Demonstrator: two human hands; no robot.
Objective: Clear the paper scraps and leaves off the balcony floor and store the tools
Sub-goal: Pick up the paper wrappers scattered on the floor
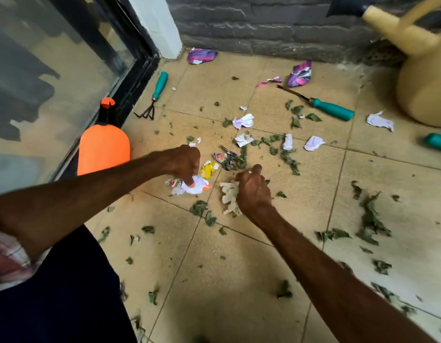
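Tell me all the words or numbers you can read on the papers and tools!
No text here can be read.
Corner wrapper: print too blurred.
Torn wrapper: print too blurred.
Yellow scrap: marks too blurred.
White scraps in the left hand: nothing readable.
Cream paper in the right hand: nothing readable.
Sprayer, rake, weeder: no label visible.

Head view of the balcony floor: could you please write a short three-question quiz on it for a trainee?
1. True or false: the right hand holds nothing.
2. The orange sprayer stands next to: A) the glass door B) the watering can C) the purple wrapper.
3. What does the left hand pinch?
Key: 1 false, it grips crumpled cream paper. 2 A. 3 white paper scraps.
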